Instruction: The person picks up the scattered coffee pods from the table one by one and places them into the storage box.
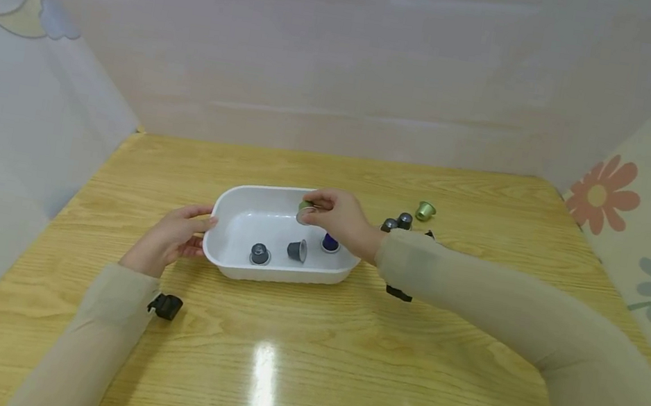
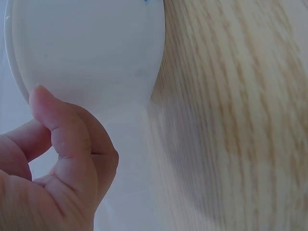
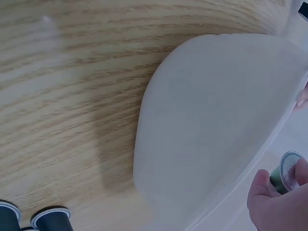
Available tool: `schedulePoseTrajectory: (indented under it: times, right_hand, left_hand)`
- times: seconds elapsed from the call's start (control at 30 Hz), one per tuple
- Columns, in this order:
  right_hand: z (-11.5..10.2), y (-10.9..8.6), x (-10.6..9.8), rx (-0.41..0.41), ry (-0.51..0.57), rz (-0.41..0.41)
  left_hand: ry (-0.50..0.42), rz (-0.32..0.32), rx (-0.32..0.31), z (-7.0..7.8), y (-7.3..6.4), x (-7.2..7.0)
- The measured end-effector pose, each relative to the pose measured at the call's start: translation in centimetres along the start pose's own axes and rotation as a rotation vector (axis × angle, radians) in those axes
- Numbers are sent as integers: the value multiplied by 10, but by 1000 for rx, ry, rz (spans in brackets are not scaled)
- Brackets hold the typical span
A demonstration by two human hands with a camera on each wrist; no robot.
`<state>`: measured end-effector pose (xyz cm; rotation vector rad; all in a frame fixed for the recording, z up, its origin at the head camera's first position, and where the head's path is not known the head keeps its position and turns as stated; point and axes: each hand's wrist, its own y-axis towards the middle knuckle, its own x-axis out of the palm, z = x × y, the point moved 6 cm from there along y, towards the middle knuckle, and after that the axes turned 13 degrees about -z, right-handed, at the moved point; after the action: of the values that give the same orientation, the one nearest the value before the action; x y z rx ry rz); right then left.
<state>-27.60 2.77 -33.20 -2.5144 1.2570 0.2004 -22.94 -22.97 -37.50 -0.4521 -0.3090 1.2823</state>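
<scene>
Pale wall hangings (image 1: 322, 55) back the wood-grained desk (image 1: 213, 362), with a yellow moon print (image 1: 24, 11) on your left. Nearest that side, your left hand (image 1: 172, 236) grips the left end of the white tray (image 1: 277, 276), thumb at the rim and other fingers against the outside. Your tray's long axis runs left to right across the desk. Inside it, you have a dark grey capsule (image 1: 259, 253) standing rim down, then a tipped grey capsule (image 1: 297, 250) on its side, its pale end facing right. Over the tray's right half, near the far rim, your right hand (image 1: 343, 221) pinches a green capsule (image 1: 305, 208) between thumb and fingers. That capsule lies left of your right palm, with the tray floor below it; its height above the floor is hard to judge from here. It looks small and cup-shaped, green-sided, with a silvery lid that shows from the right wrist. Just below your right hand, a deep blue capsule (image 1: 329, 243) rests in the tray. Farther right, outside it, dark capsules (image 1: 404, 220) cluster on the desk, partly hidden by your sleeve (image 1: 465, 280); beyond them lies a second green capsule (image 1: 425, 211).
</scene>
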Motion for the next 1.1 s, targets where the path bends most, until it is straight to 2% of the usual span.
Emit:
schedulePoseTrajectory:
  times: [0.23, 0.7, 0.9, 1.1]
  right_hand:
    - [0, 10, 4, 24, -21, 5]
    - [-4, 23, 9, 9, -31, -1]
    - [-2, 25, 8, 45, -51, 12]
    - [-3, 25, 10, 41, -60, 18]
  left_hand:
    - [3, -1, 5, 0, 0, 1]
    - [2, 12, -9, 0, -2, 1]
    - [5, 10, -5, 0, -2, 2]
    - [8, 5, -4, 1, -2, 3]
